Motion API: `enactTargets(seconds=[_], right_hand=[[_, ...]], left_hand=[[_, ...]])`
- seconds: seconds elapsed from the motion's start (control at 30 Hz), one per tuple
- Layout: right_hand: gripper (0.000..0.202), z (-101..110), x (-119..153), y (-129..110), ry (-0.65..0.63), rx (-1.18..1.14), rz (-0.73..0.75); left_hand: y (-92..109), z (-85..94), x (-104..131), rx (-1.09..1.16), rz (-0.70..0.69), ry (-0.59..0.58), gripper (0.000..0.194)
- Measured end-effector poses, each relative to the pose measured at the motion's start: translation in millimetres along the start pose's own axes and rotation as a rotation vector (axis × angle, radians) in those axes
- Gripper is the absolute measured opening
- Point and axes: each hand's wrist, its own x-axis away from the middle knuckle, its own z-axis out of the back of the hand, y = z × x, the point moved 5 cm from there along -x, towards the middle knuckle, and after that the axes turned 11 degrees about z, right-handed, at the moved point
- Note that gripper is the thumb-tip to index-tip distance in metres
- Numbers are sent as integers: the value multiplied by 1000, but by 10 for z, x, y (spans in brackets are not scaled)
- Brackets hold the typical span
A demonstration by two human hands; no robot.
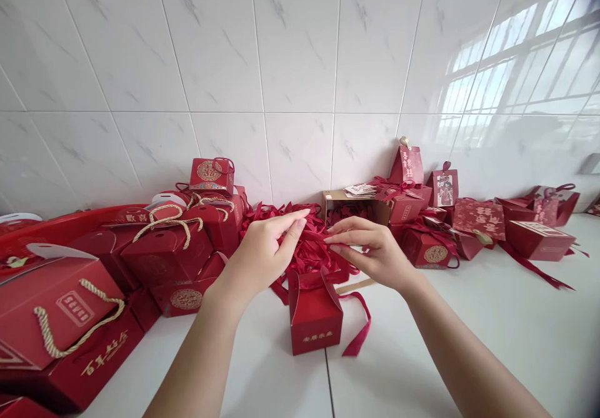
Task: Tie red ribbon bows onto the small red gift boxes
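Observation:
A small red box [316, 315] with gold characters stands upright on the white table, its top flaps raised. A red ribbon [360, 324] runs from its top and trails down to the table on the right. Above and left of the box is my left hand [267, 246], thumb and fingers pressed together near the ribbon; whatever lies between them is hidden. My right hand [370, 249] pinches a length of red ribbon just above and right of the box. Behind both hands lies a heap of red ribbons [312, 252].
Red gift boxes [166, 249] with rope handles are stacked at the left, beside a red basin [70, 218]. More red boxes [539, 240] and a cardboard box [332, 198] line the tiled wall [300, 62].

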Motion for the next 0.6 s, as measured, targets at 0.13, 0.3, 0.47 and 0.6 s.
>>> enactTargets(seconds=[0.13,0.3,0.47,0.6], right_hand=[[14,111,-21,3,55,31,-115],[14,227,-1,68,22,208,-265],[22,293,108,225,-164,395,-447],[21,335,234,378,-298,398,-622]], left_hand=[[-13,21,-23,-32,-54,78,35],[-61,106,-56,-269,-5,156,32],[-145,231,-74,-290,26,163,18],[-256,302,-61,-291,69,97,11]])
